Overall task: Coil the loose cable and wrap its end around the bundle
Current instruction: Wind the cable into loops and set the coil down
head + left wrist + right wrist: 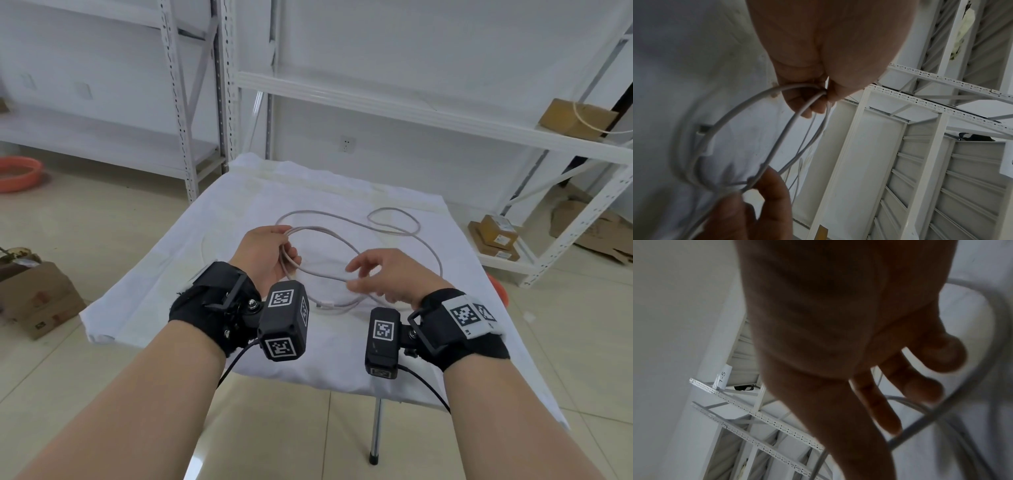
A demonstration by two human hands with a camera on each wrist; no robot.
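Observation:
A long grey cable (346, 223) lies in loose loops on the white cloth-covered table (164, 274). My left hand (274, 250) grips a few gathered loops, held just above the cloth; the left wrist view shows the cable (740, 107) bunched in its curled fingers (813, 104). My right hand (366, 274) hovers to the right with straight, spread fingers, and a strand runs between its thumb and fingers (772, 194). Beneath the fingertips (925, 391) the cable (953, 399) is blurred. A connector end (325, 304) lies on the cloth between my wrists.
White metal shelving (411, 109) stands behind and to the right of the table, with cardboard boxes (575, 116) on it. An open box (37, 298) sits on the floor at left, and an orange basin (19, 171) at far left.

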